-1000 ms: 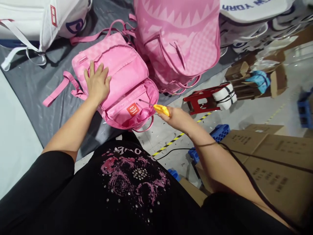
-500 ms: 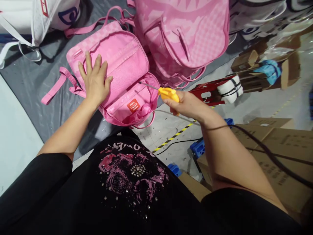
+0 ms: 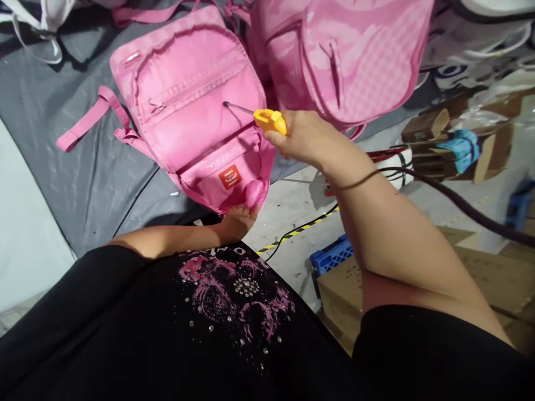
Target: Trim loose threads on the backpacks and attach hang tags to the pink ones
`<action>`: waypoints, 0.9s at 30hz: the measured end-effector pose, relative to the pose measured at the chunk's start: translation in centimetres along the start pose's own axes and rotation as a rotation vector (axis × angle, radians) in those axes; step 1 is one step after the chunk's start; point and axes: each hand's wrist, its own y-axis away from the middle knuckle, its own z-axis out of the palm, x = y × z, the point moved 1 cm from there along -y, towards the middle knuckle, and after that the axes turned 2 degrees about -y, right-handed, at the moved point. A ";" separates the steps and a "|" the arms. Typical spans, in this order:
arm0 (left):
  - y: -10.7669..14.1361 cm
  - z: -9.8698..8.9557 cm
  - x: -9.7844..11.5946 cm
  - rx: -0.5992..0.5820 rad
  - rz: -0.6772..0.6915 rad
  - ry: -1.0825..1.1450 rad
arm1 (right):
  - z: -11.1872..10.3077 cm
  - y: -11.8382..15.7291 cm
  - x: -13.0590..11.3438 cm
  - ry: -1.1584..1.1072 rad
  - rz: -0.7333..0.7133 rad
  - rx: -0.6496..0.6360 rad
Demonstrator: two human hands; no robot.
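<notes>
A pink backpack (image 3: pixel 200 120) lies unzipped on the grey sheet, its inner zip pocket and an orange-red label (image 3: pixel 230 177) showing. My right hand (image 3: pixel 298 136) is closed round a yellow air blow gun (image 3: pixel 270 121). The gun's thin metal nozzle points left, with its dark tip over the backpack's inner panel. At the near rim of the opening, my left hand (image 3: pixel 238 221) has its fingers closed on the fabric edge, partly hidden by it. A bunched pink bit of cloth (image 3: pixel 253 192) sits just above those fingers.
Another pink backpack (image 3: pixel 346 61) stands close on the right. White bags line the back. A dark hose (image 3: pixel 455 195) crosses behind my right forearm. Cardboard boxes (image 3: pixel 460 267) and a blue pallet (image 3: pixel 332 255) are on the floor at right, near yellow-black tape (image 3: pixel 292 233).
My left hand has left the mesh panel and now grips the near rim. The inner panel shows its zip pocket. My right hand has moved the blow gun left and up.
</notes>
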 end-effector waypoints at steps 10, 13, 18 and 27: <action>-0.2 0.6 1.5 -0.038 0.100 -0.034 | -0.3 0.4 0.8 0.008 0.083 -0.012; 0.2 0.8 1.2 -0.074 0.211 -0.004 | -0.5 0.8 0.7 0.028 0.122 -0.013; 0.8 0.1 0.3 -0.088 0.307 0.076 | -0.3 0.6 -0.8 0.116 0.131 -0.015; -2.5 -0.7 0.3 -0.115 -0.074 0.256 | 0.2 0.6 -0.7 0.032 0.090 0.021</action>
